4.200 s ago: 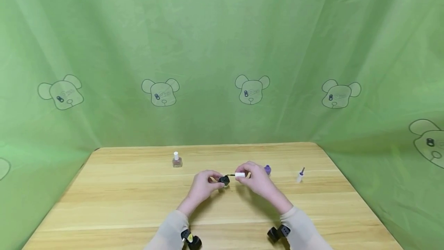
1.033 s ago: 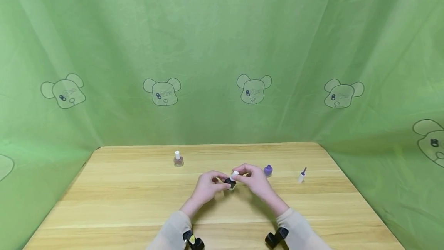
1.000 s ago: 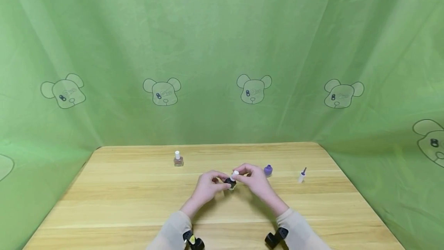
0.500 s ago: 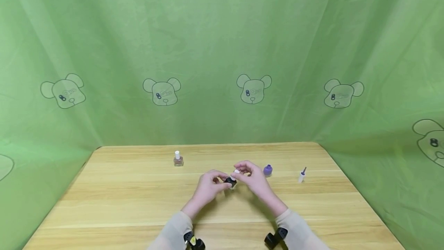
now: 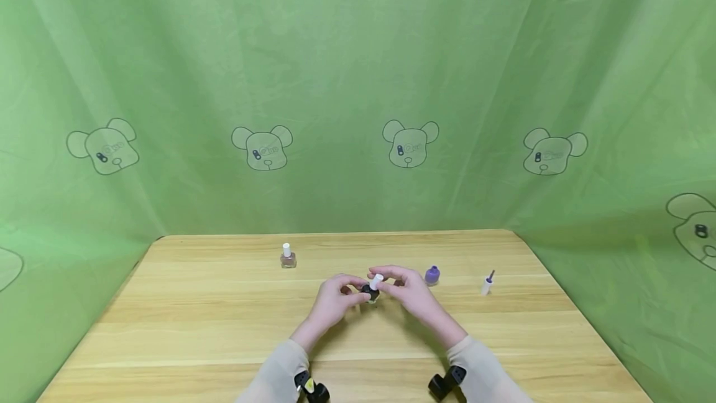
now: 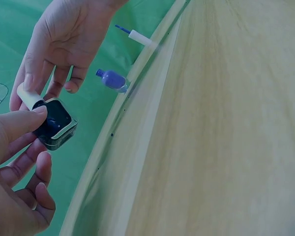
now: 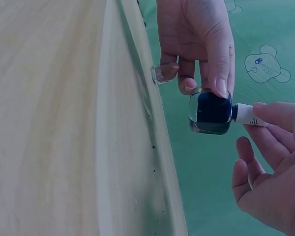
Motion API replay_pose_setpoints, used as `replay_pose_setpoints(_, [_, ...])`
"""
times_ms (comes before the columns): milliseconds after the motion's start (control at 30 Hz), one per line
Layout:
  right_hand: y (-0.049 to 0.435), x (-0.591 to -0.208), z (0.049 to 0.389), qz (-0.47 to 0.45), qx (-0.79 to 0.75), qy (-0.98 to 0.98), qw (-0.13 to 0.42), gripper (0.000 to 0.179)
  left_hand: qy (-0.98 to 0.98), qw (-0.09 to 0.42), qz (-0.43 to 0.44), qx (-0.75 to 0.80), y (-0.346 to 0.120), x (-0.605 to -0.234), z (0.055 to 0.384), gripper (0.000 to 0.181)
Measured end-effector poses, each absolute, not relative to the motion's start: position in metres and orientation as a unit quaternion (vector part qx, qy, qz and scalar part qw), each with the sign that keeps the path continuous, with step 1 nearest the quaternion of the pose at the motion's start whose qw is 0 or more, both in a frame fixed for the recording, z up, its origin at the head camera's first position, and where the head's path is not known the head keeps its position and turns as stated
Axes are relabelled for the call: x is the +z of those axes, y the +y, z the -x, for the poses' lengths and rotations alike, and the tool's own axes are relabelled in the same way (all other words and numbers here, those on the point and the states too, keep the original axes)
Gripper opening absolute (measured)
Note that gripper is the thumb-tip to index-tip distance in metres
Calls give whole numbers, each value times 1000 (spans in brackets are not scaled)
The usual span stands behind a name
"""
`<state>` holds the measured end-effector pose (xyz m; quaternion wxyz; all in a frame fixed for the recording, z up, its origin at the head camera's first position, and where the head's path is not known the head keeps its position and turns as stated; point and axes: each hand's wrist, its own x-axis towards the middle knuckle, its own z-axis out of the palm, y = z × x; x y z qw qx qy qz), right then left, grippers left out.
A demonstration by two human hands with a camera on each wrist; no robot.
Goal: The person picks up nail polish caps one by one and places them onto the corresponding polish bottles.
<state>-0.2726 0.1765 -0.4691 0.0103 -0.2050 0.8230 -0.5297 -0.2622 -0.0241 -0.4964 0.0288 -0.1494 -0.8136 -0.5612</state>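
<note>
Currently, over the counter (image 5: 224,328), a dark polish bottle (image 5: 370,294) is pinched between the thumb and fingers of the left hand (image 5: 331,301). At its neck, a white cap (image 5: 376,281) is gripped by the right hand (image 5: 411,291), thumb and fingers drawn close. Nearby, a purple bottle (image 5: 432,276) is seen upright.

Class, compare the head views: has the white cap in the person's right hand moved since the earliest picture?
Yes: leftward, away from the unmoved purple bottle. The white cap now meets the neck of the dark bottle.
</note>
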Motion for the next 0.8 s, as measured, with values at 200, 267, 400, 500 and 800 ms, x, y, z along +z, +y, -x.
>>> replay_pose_setpoints(200, [178, -470, 274, 194, -544, 816, 11, 35, -812, 22, 150, -564, -24, -494, 261, 27])
replay_pose_setpoints(267, [177, -469, 273, 183, -543, 820, 3, 34, -812, 19, 149, -564, -23, -494, 261, 27])
replay_pose_setpoints(400, [176, -468, 272, 147, -541, 828, -27, 26, -815, 22, 155, -558, -22, -492, 260, 27])
replay_pose_setpoints(500, [176, -468, 271, 120, -537, 834, -49, 20, -816, 25, 159, -555, -20, -492, 259, 26])
replay_pose_setpoints(800, [174, -465, 269, 87, -536, 838, -61, 19, -817, 28, 157, -555, -16, -489, 256, 25])
